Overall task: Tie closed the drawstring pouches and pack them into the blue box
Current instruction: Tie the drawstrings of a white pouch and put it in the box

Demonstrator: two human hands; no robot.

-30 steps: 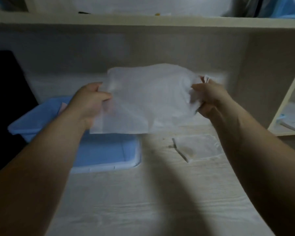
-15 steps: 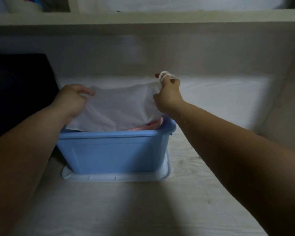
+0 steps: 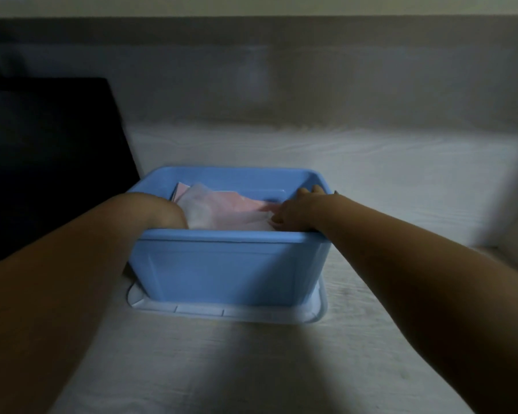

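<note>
**Both hands reaching into the blue box**

Head view: the left hand (image 3: 165,215) is dipping behind the near wall of the blue rectangular plastic box (image 3: 227,264) at frame centre, its grip hidden. The right hand (image 3: 296,213) is lying fingers-down on the sheer white fabric pouch (image 3: 210,213); whether it is gripping cannot be told. The pouch is lying inside, over pink ones (image 3: 239,201). The box is sitting on its pale lid (image 3: 221,312).

Plain blue box (image 3: 227,264), sheer white pouch (image 3: 201,204) over pink pouches (image 3: 236,204), pale lid (image 3: 227,312)

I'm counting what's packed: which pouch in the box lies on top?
The white pouch, under both hands; it overlaps the pink pouch, which shows only behind it.
</note>
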